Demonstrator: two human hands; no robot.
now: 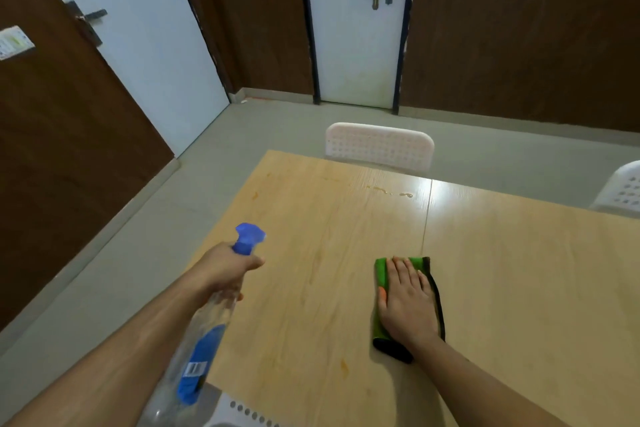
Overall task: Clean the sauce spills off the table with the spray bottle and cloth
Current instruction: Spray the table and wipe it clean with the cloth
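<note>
My left hand grips the neck of a clear spray bottle with a blue label and blue nozzle, held above the left edge of the light wooden table, nozzle pointing over the tabletop. My right hand lies flat with straight fingers on a folded green cloth with black edging, near the table's middle. Orange-yellow sauce spills show on the wood: a line of drops at the far edge, a smear at the far left, faint streaks between my hands, and a spot near me.
A white perforated plastic chair stands at the table's far side, another at the far right, and a third chair's back is just below me. Grey floor lies to the left. White doors and brown wall panels stand behind.
</note>
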